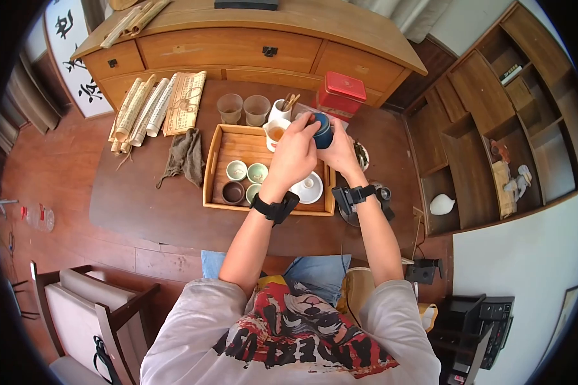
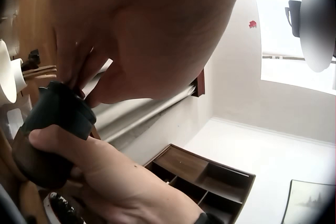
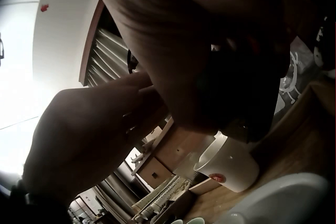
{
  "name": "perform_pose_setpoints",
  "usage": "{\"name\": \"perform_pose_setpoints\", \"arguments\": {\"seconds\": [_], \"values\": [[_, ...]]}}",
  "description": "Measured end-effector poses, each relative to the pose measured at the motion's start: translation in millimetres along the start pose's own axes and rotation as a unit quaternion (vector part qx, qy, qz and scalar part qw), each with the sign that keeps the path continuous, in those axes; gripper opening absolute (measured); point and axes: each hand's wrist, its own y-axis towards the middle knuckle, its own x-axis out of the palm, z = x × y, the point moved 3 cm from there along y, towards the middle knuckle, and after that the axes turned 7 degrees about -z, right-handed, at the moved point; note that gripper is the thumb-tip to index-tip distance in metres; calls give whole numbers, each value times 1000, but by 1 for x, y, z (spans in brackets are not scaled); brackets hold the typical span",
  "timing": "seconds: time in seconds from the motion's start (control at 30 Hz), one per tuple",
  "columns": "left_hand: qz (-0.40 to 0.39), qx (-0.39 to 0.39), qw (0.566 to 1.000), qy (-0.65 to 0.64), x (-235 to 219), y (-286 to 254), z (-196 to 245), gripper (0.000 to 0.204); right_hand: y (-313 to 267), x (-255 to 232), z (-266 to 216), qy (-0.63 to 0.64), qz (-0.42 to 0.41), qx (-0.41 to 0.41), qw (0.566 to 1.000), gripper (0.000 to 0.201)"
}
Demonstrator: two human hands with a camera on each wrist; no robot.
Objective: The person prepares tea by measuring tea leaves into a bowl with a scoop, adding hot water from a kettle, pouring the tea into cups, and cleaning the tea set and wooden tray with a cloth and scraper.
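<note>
A dark blue jar [image 1: 324, 133] is held up over the far right part of the bamboo tray [image 1: 210, 170]. My right hand [image 1: 341, 156] grips its body, the thumb lying across the side in the left wrist view. My left hand [image 1: 294, 154] has its fingers bent over the jar's top, fingertips at the rim; the palm hides part of it. Just left of the jar stands a white pitcher [image 1: 275, 128] with amber liquid. Below the hands, a white lidded bowl [image 1: 310, 190] sits on the tray, beside pale green cups [image 1: 236, 170] and a dark brown cup [image 1: 233, 192].
Behind the tray stand two frosted glasses [image 1: 230, 108] and a white holder [image 1: 279, 110] with wooden tools. A red tin [image 1: 341, 94] is at the back right. Left of the tray lie a grey cloth [image 1: 185, 157] and several bamboo scrolls [image 1: 155, 110].
</note>
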Motion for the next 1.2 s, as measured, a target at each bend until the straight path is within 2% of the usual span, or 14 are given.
{"name": "perform_pose_setpoints", "arguments": {"seconds": [0.1, 0.3, 0.37, 0.5, 0.67, 1.0, 1.2], "values": [[-40, 11, 999, 33, 22, 0, -6, 41, -1, 10, 25, 30, 25, 14, 999, 75], [-57, 22, 997, 42, 47, -5, -11, 43, 7, 31, 69, 127, 53, 47, 989, 66], [-61, 19, 997, 45, 51, -5, -15, 44, 7, 35, 74, 152, 41, 73, 985, 44], [-89, 6, 995, 39, 58, -5, -23, 44, 8, 39, 81, 169, 42, 81, 981, 44], [-106, -6, 994, 28, 60, -7, -28, 44, 2, 38, 74, 96, 43, 97, 990, 44], [-106, -9, 994, 15, 56, -12, -31, 43, -6, 43, 68, 56, 66, 90, 992, 42], [-111, -12, 993, -26, 47, -15, -32, 42, -16, 45, 60, 54, 78, 69, 993, 51]]}}
